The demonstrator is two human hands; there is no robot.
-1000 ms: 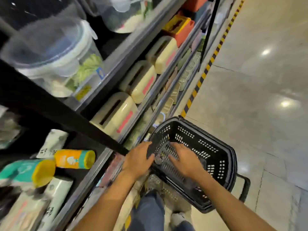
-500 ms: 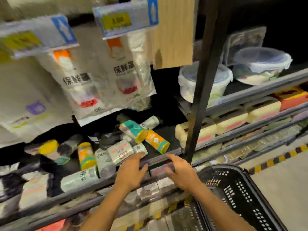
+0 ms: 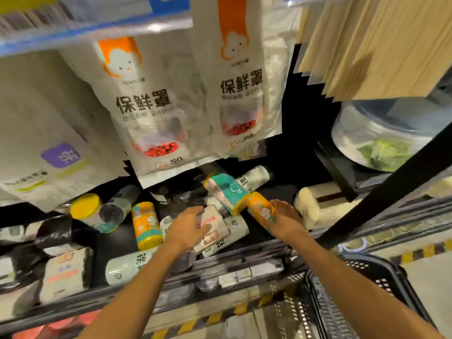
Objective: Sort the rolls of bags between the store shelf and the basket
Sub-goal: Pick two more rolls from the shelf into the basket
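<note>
Your right hand (image 3: 287, 221) is gripping the orange roll (image 3: 259, 208), your left hand (image 3: 189, 227) the white roll (image 3: 215, 228); lifting straight up is likely sparing the teal roll (image 3: 226, 192).

Hanging white packets (image 3: 151, 113), pale wooden panels (image 3: 381, 45), clear lidded container (image 3: 374, 143), yellow-black floor tape (image 3: 426, 252)

The left hanging packet (image 3: 146, 111) and the right hanging packet (image 3: 241, 84) each read 保鲜罩 in black, with 50 near the bottom. A purple badge (image 3: 60, 155) on a pale packet (image 3: 36, 113) further left holds one blurred white character. Red characters on the white pack (image 3: 215, 231) held by the left hand (image 3: 187, 228) and the print on the orange roll (image 3: 259, 209) gripped by the right hand (image 3: 286, 221) are too blurred to read.
</note>
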